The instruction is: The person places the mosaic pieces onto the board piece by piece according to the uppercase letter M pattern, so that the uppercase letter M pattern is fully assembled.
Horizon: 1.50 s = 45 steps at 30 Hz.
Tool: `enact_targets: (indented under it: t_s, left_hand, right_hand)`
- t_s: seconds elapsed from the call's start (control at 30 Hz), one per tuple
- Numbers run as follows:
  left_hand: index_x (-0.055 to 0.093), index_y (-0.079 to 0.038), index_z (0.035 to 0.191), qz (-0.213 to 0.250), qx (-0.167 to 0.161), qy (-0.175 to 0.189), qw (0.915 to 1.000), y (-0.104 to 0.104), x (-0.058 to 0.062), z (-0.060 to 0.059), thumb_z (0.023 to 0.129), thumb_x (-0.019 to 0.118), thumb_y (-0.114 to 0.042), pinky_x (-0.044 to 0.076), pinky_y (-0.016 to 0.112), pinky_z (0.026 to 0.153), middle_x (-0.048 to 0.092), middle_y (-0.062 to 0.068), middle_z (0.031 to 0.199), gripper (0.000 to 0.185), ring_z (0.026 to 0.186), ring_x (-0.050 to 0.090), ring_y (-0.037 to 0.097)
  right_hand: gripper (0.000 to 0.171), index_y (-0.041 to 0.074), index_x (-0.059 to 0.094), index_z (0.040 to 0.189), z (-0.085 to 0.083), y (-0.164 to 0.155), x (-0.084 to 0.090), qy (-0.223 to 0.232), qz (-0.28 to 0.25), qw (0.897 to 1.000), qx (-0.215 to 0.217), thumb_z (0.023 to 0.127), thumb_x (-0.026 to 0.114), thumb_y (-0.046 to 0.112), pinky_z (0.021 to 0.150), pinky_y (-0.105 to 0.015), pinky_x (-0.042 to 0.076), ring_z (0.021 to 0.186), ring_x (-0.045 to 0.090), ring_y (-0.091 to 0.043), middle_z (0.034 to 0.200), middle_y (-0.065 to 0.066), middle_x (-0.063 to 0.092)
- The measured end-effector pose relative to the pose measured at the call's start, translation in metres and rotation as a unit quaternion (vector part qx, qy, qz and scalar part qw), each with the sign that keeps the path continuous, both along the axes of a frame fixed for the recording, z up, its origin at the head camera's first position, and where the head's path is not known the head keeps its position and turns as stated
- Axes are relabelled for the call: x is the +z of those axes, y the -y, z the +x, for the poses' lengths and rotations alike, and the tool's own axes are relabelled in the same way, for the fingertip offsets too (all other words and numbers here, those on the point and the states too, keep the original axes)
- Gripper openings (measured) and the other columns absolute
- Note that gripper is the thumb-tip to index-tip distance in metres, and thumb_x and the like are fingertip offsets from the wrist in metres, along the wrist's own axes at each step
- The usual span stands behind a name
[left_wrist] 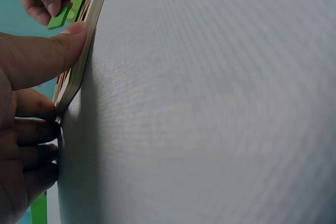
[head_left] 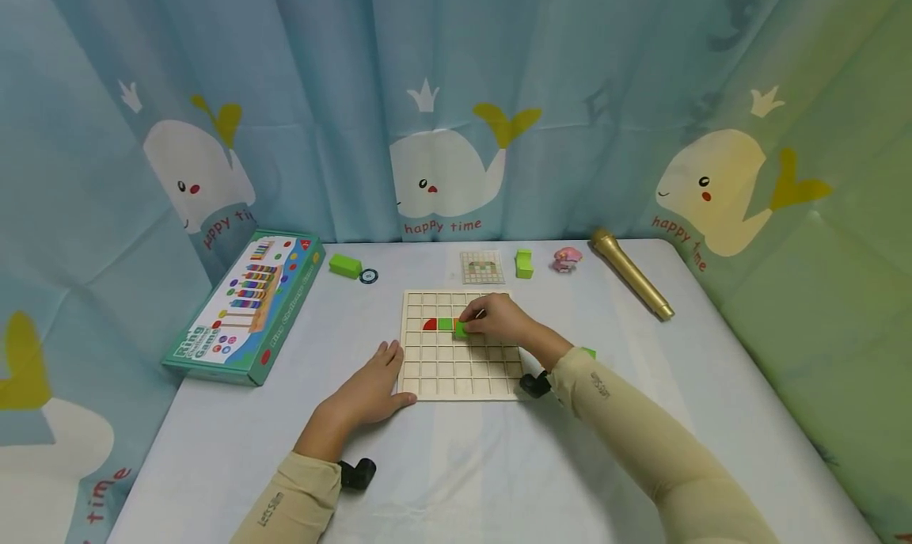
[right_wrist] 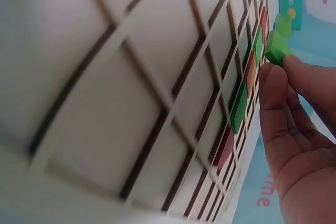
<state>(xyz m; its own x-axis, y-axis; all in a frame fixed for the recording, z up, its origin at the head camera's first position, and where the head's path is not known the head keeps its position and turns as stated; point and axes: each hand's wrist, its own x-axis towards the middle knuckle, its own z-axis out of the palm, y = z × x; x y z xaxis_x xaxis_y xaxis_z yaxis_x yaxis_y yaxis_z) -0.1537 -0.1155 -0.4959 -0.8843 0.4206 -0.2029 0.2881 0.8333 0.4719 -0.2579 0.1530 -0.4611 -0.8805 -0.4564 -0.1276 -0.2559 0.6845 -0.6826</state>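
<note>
A wooden grid board (head_left: 459,370) lies flat in the middle of the table. In its second row sit a red quarter-round tile (head_left: 430,324) and a green tile (head_left: 445,324), with an orange tile beside them (right_wrist: 251,74). My right hand (head_left: 472,322) pinches a small green block (head_left: 461,331) just over that row, next to the orange tile; the block (right_wrist: 278,51) shows at my fingertips (right_wrist: 273,77). My left hand (head_left: 374,382) rests flat on the table at the board's left edge, the thumb (left_wrist: 73,38) pressing on the board's rim (left_wrist: 92,19).
A green game box (head_left: 245,306) lies at the left. Along the back are a green block (head_left: 345,265), a small round disc (head_left: 368,275), a pattern card (head_left: 481,267), another green block (head_left: 524,264), a pink toy (head_left: 566,259) and a gold microphone (head_left: 630,273). A whale-print curtain hangs behind.
</note>
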Motion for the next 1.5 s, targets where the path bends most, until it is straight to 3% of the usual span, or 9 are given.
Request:
enact_targets:
  t_s: [0.5, 0.7, 1.03, 1.13, 1.5]
  left_hand:
    - [0.024, 0.008, 0.155, -0.008, -0.005, 0.001, 1.0000, 0.000, 0.000, -0.002, 0.095, 0.069, -0.041, 0.023, 0.047, 0.120, 0.019, 0.023, 0.163, 0.090, 0.152, 0.012, 0.036]
    - [0.025, 0.008, 0.155, -0.011, -0.008, 0.000, 0.9999, 0.000, 0.001, -0.001, 0.095, 0.069, -0.041, 0.023, 0.047, 0.120, 0.019, 0.023, 0.164, 0.090, 0.152, 0.012, 0.036]
    - [0.025, 0.010, 0.155, -0.010, -0.012, -0.005, 0.9999, 0.001, 0.001, -0.003, 0.096, 0.069, -0.040, 0.023, 0.047, 0.120, 0.019, 0.025, 0.163, 0.088, 0.152, 0.012, 0.037]
    - [0.026, 0.010, 0.154, -0.009, -0.013, -0.008, 0.9998, 0.001, 0.000, -0.003, 0.096, 0.069, -0.040, 0.023, 0.047, 0.120, 0.019, 0.025, 0.163, 0.088, 0.152, 0.013, 0.038]
    - [0.025, 0.009, 0.154, -0.009, -0.011, -0.003, 0.9999, 0.001, 0.000, -0.002, 0.096, 0.069, -0.040, 0.022, 0.047, 0.120, 0.019, 0.024, 0.163, 0.088, 0.152, 0.012, 0.037]
  right_hand:
    - [0.009, 0.006, 0.077, 0.100, -0.001, 0.033, -0.008, 0.024, -0.032, 0.999, 0.017, 0.092, 0.073, 0.006, 0.070, -0.028, 0.057, 0.078, 0.071, -0.014, 0.096, -0.002, 0.074]
    - [0.008, 0.007, 0.079, 0.099, -0.002, 0.045, -0.011, -0.008, -0.013, 0.999, 0.036, 0.092, 0.074, 0.009, 0.068, -0.026, 0.055, 0.078, 0.067, -0.010, 0.096, -0.002, 0.074]
    - [0.007, 0.015, 0.080, 0.097, -0.004, 0.058, -0.014, -0.034, 0.040, 0.998, 0.046, 0.093, 0.074, 0.014, 0.083, -0.030, 0.054, 0.092, 0.067, -0.011, 0.100, 0.003, 0.075]
    - [0.006, 0.014, 0.080, 0.095, -0.002, 0.060, -0.014, -0.046, 0.056, 0.996, 0.046, 0.092, 0.075, 0.014, 0.082, -0.030, 0.055, 0.094, 0.067, -0.012, 0.100, 0.002, 0.075]
    - [0.006, 0.012, 0.079, 0.097, 0.003, 0.053, -0.016, -0.063, 0.043, 0.996, 0.036, 0.093, 0.075, 0.014, 0.082, -0.030, 0.054, 0.092, 0.065, -0.011, 0.099, 0.003, 0.074]
